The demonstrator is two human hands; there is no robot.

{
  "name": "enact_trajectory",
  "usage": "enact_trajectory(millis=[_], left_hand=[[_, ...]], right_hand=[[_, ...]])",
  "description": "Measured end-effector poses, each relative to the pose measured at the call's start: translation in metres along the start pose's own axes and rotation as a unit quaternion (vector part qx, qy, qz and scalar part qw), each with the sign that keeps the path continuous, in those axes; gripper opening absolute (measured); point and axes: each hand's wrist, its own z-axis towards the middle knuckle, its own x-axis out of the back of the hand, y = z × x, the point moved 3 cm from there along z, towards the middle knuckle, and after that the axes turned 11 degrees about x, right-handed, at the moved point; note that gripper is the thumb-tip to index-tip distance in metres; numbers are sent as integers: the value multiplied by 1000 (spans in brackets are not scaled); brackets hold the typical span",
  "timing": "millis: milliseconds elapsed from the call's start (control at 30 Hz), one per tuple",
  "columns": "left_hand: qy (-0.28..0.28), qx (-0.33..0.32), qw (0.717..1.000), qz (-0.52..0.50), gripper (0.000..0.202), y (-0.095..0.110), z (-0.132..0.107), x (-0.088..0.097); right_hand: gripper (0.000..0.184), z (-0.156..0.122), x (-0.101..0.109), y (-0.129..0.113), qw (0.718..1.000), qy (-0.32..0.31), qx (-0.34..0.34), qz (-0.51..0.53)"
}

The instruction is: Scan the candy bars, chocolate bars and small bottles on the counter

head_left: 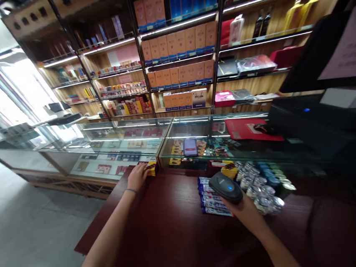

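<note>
My right hand (245, 210) is wrapped round a black barcode scanner (225, 187) with a blue light, held over a row of blue and white snack bars (210, 198) on the dark red counter (171, 230). My left hand (137, 177) reaches to the counter's far left corner. Its fingers are closed on a small yellow and dark packet (151, 168) there. A thin band sits on that wrist.
Foil-wrapped round sweets (260, 190) lie right of the bars. A glass display case (198, 148) with a phone (189, 146) on top stands behind the counter. A black monitor (324, 52) and red mouse mat (243, 129) are at right. Shelves of boxed goods fill the back wall.
</note>
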Motion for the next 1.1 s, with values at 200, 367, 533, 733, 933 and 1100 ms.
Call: enact_trajectory(millis=[200, 367, 533, 733, 933, 1100], left_hand=[[21, -29, 995, -95, 23, 65, -6, -33], [-58, 52, 927, -366, 26, 146, -15, -88], [-111, -25, 909, -402, 29, 213, -26, -142], [-179, -30, 897, -403, 32, 254, -36, -190], [-160, -243, 955, 53, 40, 268, -37, -217], [-153, -267, 947, 96, 31, 263, -37, -215]], right_hand=[[44, 9, 44, 0, 998, 41, -53, -11], [44, 16, 82, 5, 995, 60, -78, 2], [35, 17, 113, 4, 993, 87, -83, -18], [24, 12, 133, 12, 985, 122, -110, -45], [25, 11, 131, 20, 985, 124, -120, -31], [27, 13, 123, 20, 988, 114, -101, -35]])
